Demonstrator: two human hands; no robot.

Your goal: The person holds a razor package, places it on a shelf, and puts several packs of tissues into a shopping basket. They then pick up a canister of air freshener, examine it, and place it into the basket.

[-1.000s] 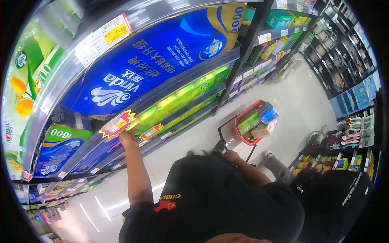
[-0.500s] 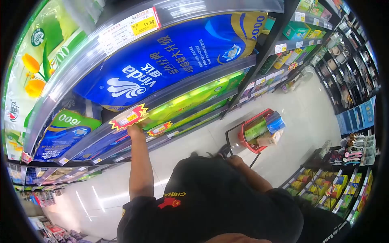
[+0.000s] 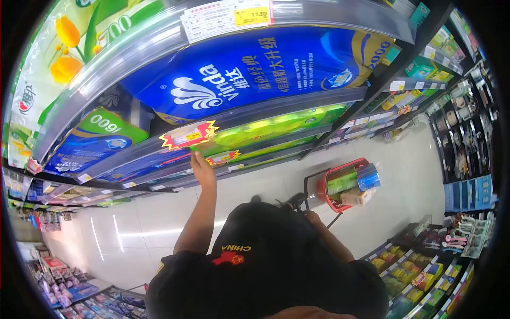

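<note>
My left hand (image 3: 201, 164) reaches up to the shelf front, its fingers stretched out beside a red-and-yellow price tag (image 3: 189, 136). The fingertips are near the lower edge of the green packs (image 3: 276, 127), and whether they touch them is unclear. On the right, my right hand (image 3: 313, 217) is closed round the black handle (image 3: 295, 203) of a red basket (image 3: 325, 187). That basket holds a green pack (image 3: 341, 182), a blue pack (image 3: 367, 176) and a pale box (image 3: 357, 196).
Big blue Vinda packs (image 3: 249, 74) lie on the shelf above my left hand. A white pack with tulips (image 3: 64, 48) is at the upper left. Shelves of small goods (image 3: 414, 268) stand at the lower right, with a glossy tiled floor (image 3: 265, 183) between.
My left hand has come back a little from under the price tag, showing more of its fingers. The view has shifted; my right hand stays at the basket handle.
</note>
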